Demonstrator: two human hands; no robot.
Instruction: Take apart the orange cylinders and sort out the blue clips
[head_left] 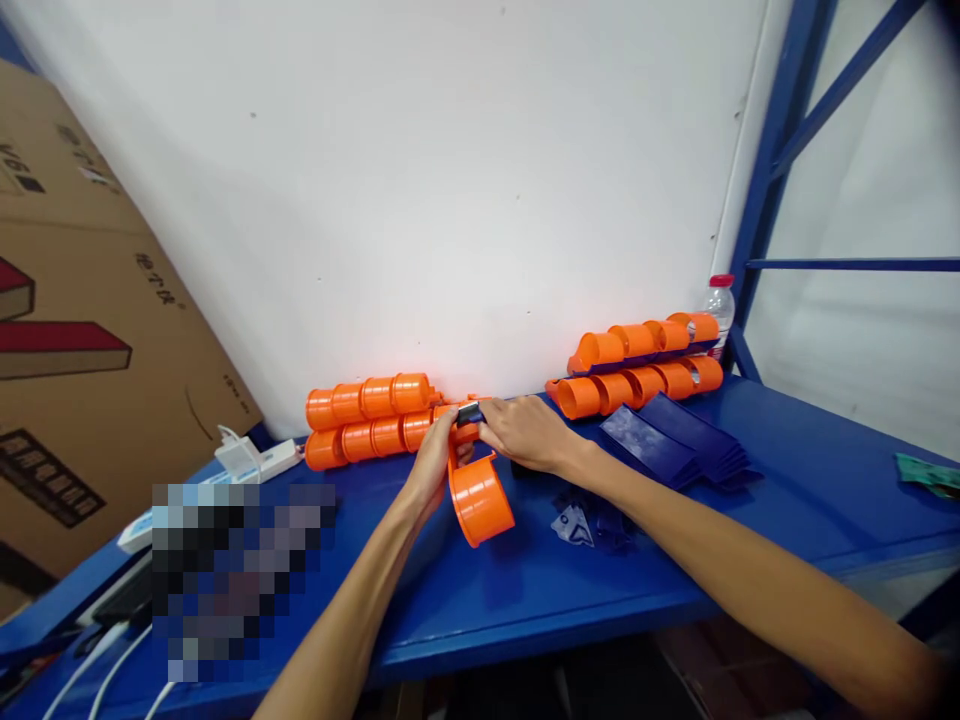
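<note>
My left hand is closed around the upper part of an orange plastic piece with a round, cup-like end, which hangs tilted below my fingers. My right hand has its fingers bent and pressed together at the top of that piece. Between both hands shows a small dark, shiny strip, lying against the orange plastic. My right fingertips are partly hidden, so their exact hold on the strip is unclear. Just behind my left hand lie stacked rows of orange cups along the wall.
More orange cup rows with dark blue backing lie at the right, near a red-capped bottle. Dark blue sheets and a small plastic bag rest on the blue table. A power strip and cardboard box stand left.
</note>
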